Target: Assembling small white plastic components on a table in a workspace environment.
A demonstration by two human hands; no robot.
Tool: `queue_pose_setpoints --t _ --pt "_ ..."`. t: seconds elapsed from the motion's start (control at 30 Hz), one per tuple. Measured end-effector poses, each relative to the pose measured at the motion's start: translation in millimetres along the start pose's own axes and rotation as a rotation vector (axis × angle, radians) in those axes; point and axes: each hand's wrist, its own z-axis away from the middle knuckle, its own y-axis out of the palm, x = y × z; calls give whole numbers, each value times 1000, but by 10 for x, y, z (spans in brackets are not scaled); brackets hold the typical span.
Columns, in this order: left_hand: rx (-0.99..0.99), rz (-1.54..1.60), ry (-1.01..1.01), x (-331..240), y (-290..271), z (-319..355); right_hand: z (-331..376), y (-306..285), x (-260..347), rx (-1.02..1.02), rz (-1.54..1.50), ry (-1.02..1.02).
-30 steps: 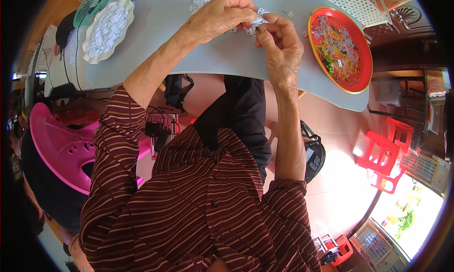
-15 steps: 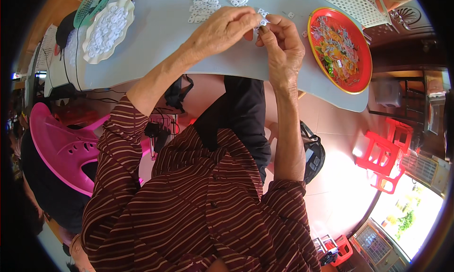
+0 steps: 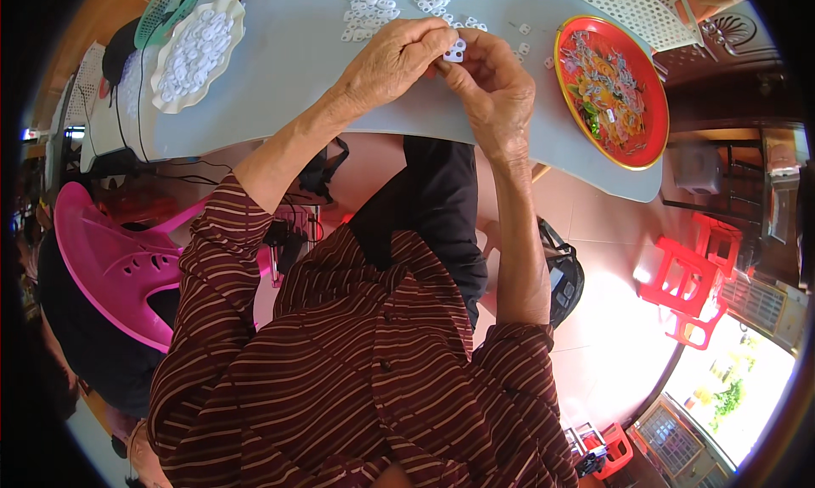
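Note:
Above the grey table [image 3: 280, 72], my left hand [image 3: 392, 64] and my right hand [image 3: 497, 85] meet at a small white plastic piece [image 3: 454, 51] with dark round holes. The fingers of my left hand pinch its left side. Thumb and fingers of my right hand close on it from the right. Just beyond my hands lies a spread of similar white pieces [image 3: 373, 14], and a few more loose pieces [image 3: 524, 30] sit between my right hand and the red tray. My fingers partly cover the piece.
On the right stands a round red tray [image 3: 641, 136] with a gold rim, holding thin scraps. A scalloped white plate [image 3: 170, 108] heaped with white pieces is at left, beside a green basket [image 3: 151, 25]. A perforated white basket [image 3: 628, 13] lies at the far right.
Both hands have shifted slightly left. The white piece has turned so its holes show more plainly. More loose pieces near the tray are now uncovered.

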Motion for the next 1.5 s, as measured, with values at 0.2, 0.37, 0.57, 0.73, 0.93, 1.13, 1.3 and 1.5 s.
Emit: queue_pose_setpoints --t 0.2,0.37,0.57,0.73,0.93,1.13,1.3,1.5 --pt "34 -37 -26 -16 6 67 25 12 22 -12 196 -9" --pt "37 8 -20 74 7 91 26 30 27 5 167 -24" --pt "-7 16 29 167 28 118 33 57 73 16 257 -43" --pt "60 -6 -55 122 -13 123 44 76 129 7 350 -53" --pt "85 99 -41 128 -23 127 40 87 117 14 309 -82" --pt "84 94 -42 133 -34 135 37 97 113 3 383 -137" --pt "135 100 -15 94 -53 130 35 45 74 25 347 -154" --pt "91 312 -37 74 7 120 9 48 78 35 138 -13"
